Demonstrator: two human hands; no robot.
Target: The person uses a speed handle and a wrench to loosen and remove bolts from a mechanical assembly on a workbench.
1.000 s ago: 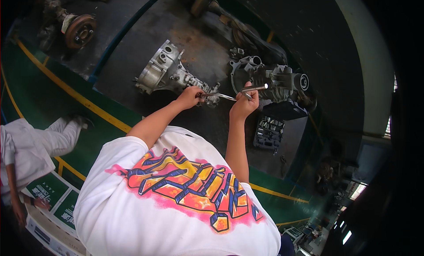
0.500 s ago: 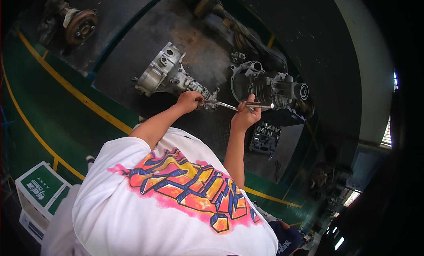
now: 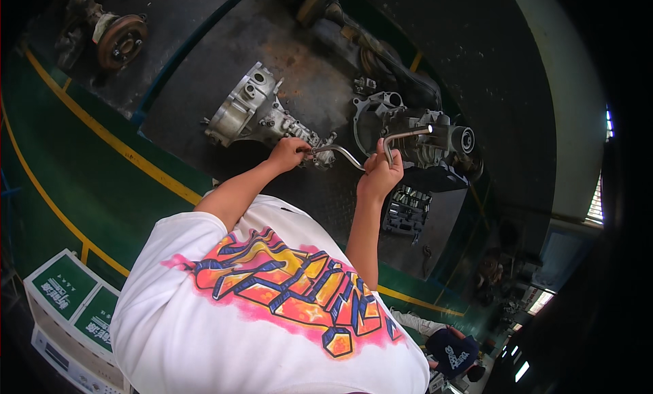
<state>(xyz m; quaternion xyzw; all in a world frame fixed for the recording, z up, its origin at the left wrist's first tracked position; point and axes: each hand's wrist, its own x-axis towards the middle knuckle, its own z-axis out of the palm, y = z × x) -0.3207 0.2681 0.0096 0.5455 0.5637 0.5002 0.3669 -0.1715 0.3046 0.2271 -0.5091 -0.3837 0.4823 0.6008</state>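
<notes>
A bent metal speed brace [image 3: 410, 132] spans both my hands in front of my chest. My left hand [image 3: 287, 155] is closed around its left end, beside the narrow end of a silver gearbox housing [image 3: 238, 115]. The fingers hide what sits on that end. My right hand [image 3: 379, 178] grips the cranked middle, and the straight handle part points right over a second, darker gearbox [image 3: 442, 137]. Near my right wrist lies a grey case of sockets [image 3: 408, 210].
On the dark bench [image 3: 197, 81], rusty and oily parts [image 3: 381, 61] lie toward the back. A brake disc [image 3: 122, 44] is at the far left. Green-and-white boxes [image 3: 64, 285] stand at the lower left. Another person [image 3: 454, 353] in a dark shirt is at the lower right.
The speed brace has turned, so its cranked bend now stands up and its handle end sits higher and farther right. At the lower right, the other person shows more fully.
</notes>
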